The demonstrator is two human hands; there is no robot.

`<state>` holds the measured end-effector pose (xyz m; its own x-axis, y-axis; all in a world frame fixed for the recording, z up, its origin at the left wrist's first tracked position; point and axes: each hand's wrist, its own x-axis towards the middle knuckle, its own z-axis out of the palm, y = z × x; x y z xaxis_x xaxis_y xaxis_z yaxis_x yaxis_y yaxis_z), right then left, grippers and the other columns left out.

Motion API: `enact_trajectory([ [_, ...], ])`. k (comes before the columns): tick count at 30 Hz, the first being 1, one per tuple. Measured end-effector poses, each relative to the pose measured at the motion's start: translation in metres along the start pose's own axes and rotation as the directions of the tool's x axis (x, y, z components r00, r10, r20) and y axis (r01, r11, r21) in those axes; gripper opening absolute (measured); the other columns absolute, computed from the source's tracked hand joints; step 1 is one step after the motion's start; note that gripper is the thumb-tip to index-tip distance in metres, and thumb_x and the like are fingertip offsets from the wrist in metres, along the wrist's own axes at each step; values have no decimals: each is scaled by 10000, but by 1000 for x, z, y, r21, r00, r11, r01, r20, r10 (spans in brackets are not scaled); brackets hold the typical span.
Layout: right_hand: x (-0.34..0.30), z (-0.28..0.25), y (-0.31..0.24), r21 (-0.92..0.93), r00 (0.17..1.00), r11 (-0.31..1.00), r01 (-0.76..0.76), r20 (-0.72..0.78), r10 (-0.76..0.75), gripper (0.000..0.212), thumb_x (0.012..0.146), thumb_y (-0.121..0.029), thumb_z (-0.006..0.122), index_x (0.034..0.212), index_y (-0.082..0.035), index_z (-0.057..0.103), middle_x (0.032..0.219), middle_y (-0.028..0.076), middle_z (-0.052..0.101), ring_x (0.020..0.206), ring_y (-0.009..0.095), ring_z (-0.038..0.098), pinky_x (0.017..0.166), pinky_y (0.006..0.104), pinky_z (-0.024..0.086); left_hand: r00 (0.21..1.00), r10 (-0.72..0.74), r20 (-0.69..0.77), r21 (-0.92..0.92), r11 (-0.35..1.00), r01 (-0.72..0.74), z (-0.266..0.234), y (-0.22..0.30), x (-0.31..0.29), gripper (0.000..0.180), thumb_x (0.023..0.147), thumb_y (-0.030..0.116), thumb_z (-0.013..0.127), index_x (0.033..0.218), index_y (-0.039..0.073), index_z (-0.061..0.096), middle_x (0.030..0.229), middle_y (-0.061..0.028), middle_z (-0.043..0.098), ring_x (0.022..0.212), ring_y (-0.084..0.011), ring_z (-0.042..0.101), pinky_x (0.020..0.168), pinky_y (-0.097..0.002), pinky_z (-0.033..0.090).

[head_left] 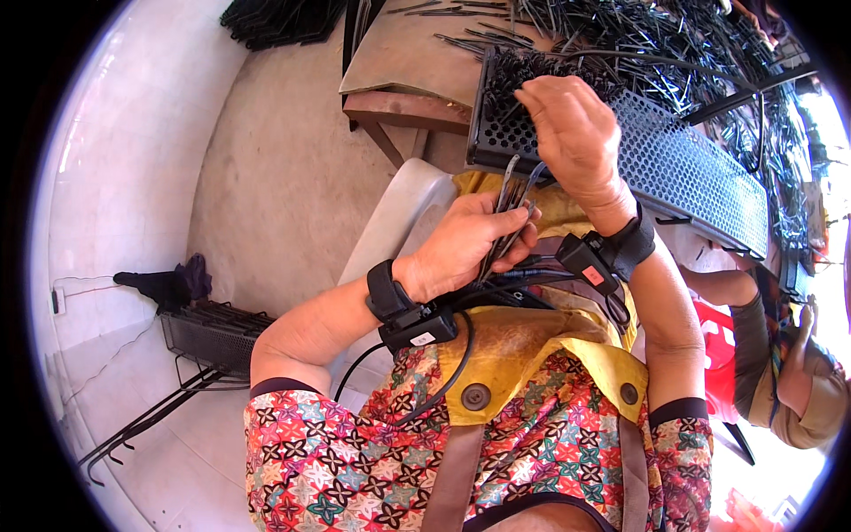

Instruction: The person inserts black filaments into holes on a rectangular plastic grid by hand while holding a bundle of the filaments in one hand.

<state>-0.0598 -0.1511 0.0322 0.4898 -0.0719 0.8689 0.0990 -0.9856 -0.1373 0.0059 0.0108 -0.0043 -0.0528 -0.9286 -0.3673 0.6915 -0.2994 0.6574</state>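
Note:
My left hand [474, 238] is closed around a small bundle of thin dark metal strips [508, 191], whose ends stick up toward the basket. Just above and to the right, my right hand [572, 133] is over the near end of a black perforated metal basket [691, 164]. Its fingers are bent and drawn together; whether anything is between them is hidden. Small black pieces [510, 80] are heaped in that end of the basket, close to my fingertips.
A table [417, 62] behind the basket carries a large pile of black strips [638, 40]. A white plastic chair [394, 213] stands beside me. Another black basket [213, 337] is at the left, near a rack with hooks. At the right edge is another person [784, 372].

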Motion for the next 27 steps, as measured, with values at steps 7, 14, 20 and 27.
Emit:
enact_trajectory([
  [7, 0, -3, -7, -143, 933, 989, 45, 361, 9, 317, 647, -18, 598, 963, 8, 587, 811, 120, 564, 766, 292, 557, 656, 360, 489, 1000, -25, -3, -30, 999, 25, -3, -1, -1, 231, 925, 206, 532, 1068, 25, 542, 814, -60, 586, 615, -124, 514, 473, -229, 370],
  [14, -21, -29, -30, 168, 655, 636, -754, 277, 703, 119, 790, -54, 664, 874, 20, 623, 672, 77, 616, 530, 147, 564, 482, 264, 448, 999, 10, 46, -80, 997, -6, -1, 1, 0, 251, 923, 231, 539, 1101, 55, 537, 799, -47, 580, 621, -120, 508, 478, -227, 364],
  [20, -15, -35, -30, 355, 431, 303, -884, 370, 823, 71, 826, -59, 636, 856, 6, 633, 619, -3, 590, 518, 37, 520, 462, 186, 416, 994, 98, 38, -79, 992, -95, -1, 3, -1, 240, 924, 199, 535, 1111, 47, 534, 830, -48, 577, 657, -118, 516, 502, -220, 379],
  [27, -3, -21, -3, 173, 811, 821, -544, -144, 567, 83, 782, -17, 672, 857, -14, 635, 692, 72, 632, 571, 126, 596, 521, 228, 462, 992, 115, -58, -117, 986, -121, -4, 2, 1, 229, 919, 121, 523, 1113, 1, 517, 873, -53, 576, 727, -132, 546, 572, -239, 436],
])
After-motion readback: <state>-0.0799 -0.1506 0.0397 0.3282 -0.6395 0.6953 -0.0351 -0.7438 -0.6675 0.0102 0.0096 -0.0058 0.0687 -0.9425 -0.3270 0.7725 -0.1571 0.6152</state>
